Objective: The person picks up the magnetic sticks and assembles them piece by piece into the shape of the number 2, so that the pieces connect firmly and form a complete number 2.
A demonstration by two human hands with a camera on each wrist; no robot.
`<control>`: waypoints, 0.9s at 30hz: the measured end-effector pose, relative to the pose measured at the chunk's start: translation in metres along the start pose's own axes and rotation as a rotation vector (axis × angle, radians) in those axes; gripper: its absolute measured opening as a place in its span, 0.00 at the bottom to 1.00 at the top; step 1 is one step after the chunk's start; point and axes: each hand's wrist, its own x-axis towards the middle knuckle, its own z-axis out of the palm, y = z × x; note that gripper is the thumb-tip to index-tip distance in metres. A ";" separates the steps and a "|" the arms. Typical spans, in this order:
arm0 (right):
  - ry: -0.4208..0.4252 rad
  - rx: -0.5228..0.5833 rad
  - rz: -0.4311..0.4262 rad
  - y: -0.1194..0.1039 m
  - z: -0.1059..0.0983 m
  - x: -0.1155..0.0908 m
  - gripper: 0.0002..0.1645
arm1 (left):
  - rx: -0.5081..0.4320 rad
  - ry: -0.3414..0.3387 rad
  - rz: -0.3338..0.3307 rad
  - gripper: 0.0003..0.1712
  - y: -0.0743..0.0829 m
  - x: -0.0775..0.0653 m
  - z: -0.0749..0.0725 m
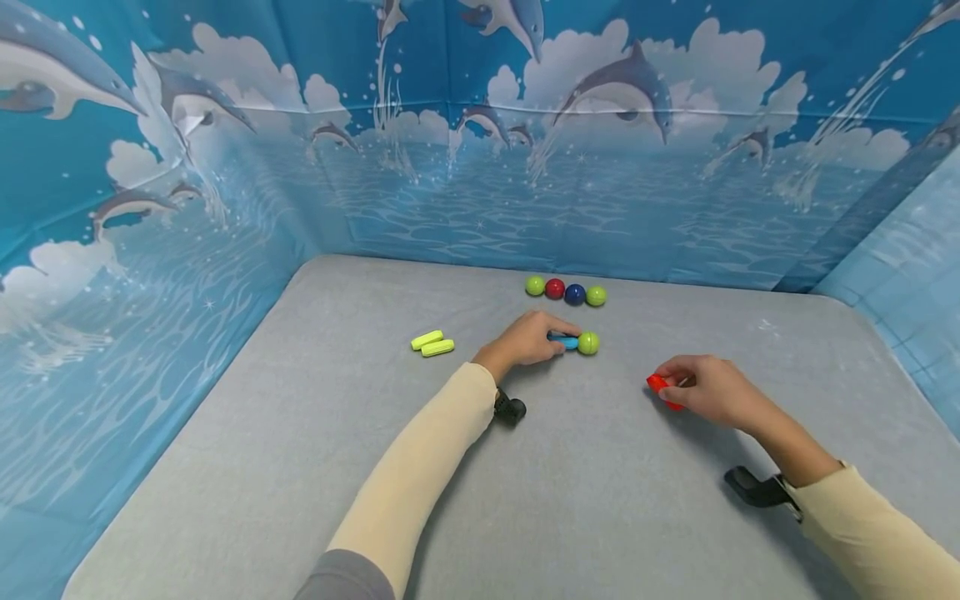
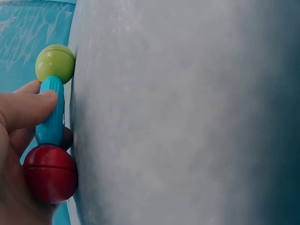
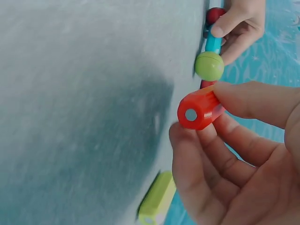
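My left hand (image 1: pixel 527 338) grips a blue rod (image 2: pixel 52 112) between thumb and fingers, low over the grey table. A light green ball (image 1: pixel 588 342) is joined to the rod's right end. On its other end sits a red ball (image 2: pixel 50 173), which the hand hides in the head view. To the right, apart from that piece, my right hand (image 1: pixel 716 390) pinches a short red rod (image 3: pixel 201 108) between thumb and fingertips. A silvery round disc (image 3: pixel 190 115) shows in the near end face of the red rod.
Behind the left hand, green, red and blue balls (image 1: pixel 575 294) stand in a row near the table's back edge. Two yellow-green rods (image 1: pixel 437 348) lie side by side to the left. A dolphin-print curtain (image 1: pixel 480 208) encloses the grey table (image 1: pixel 600 500).
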 end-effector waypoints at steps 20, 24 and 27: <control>-0.142 0.486 0.149 -0.031 0.013 0.028 0.31 | -0.046 -0.008 -0.019 0.24 0.002 0.001 0.003; -0.144 0.508 0.163 -0.035 0.016 0.034 0.30 | 0.015 -0.007 0.045 0.25 0.003 0.003 0.002; -0.150 0.548 0.173 -0.036 0.018 0.038 0.30 | 0.041 -0.008 0.087 0.24 0.004 0.004 0.003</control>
